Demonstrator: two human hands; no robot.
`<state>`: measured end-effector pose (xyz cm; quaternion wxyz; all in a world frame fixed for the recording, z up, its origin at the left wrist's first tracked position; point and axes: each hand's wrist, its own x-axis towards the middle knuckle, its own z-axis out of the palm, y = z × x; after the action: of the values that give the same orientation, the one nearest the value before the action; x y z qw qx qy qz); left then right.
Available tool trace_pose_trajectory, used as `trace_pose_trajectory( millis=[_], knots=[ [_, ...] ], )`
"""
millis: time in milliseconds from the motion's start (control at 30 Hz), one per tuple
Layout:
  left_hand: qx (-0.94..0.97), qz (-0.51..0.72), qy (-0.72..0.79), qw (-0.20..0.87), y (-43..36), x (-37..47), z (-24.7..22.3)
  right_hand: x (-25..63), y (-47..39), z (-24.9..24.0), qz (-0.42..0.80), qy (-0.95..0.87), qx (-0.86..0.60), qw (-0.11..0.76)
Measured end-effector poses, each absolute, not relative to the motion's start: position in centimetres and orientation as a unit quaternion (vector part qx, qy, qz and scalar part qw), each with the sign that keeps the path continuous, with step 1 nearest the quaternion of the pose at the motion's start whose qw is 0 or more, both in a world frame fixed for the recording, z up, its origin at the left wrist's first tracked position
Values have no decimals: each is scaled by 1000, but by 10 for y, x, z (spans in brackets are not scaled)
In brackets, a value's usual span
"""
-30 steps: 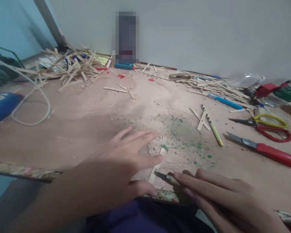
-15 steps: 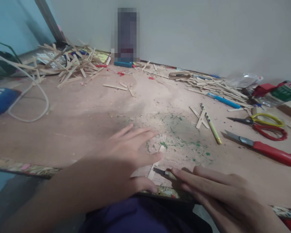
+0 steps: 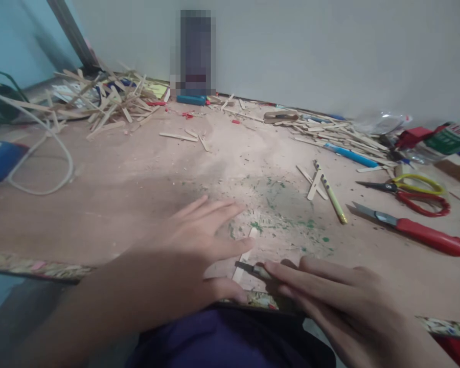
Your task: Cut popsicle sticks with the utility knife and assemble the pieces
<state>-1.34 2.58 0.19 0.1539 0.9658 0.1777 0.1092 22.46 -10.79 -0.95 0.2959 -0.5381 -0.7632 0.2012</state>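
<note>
A pale wooden craft stick (image 3: 248,253) lies near the table's front edge. My left hand (image 3: 199,245) rests flat beside it with fingers spread; the index fingertip touches the stick and the thumb is near its lower end. In my right hand (image 3: 329,291) is a craft knife (image 3: 258,270) with a dark blade, a metal collar and a pale handle mostly hidden by the fingers. Its blade reaches across the lower half of the stick. Green shavings (image 3: 256,225) are scattered just beyond.
To the right lie a red-handled knife (image 3: 425,235), scissors (image 3: 410,189), a yellow pencil (image 3: 331,197) and a blue pen (image 3: 350,155). Piles of sticks (image 3: 111,102) cover the back left and back right. A white cable (image 3: 67,153) loops at left. A blurred upright object (image 3: 195,51) stands against the wall.
The knife blade has moved slightly left, farther across the stick. My left hand keeps its place on the stick. The whole view has shifted a little.
</note>
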Motion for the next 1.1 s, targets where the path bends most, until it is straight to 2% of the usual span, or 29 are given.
trace_pose_trajectory(
  millis=[133, 467, 1100],
  knots=[
    [966, 117, 176, 149, 26, -15, -1, 228, -112, -2, 163, -750, -563, 307],
    [965, 109, 178, 157, 24, -14, 1, 225, -109, -5, 211, -751, -549, 299],
    [972, 108, 166, 124, 32, -13, -2, 223, -107, -16, 173, -773, -533, 297]
  ],
)
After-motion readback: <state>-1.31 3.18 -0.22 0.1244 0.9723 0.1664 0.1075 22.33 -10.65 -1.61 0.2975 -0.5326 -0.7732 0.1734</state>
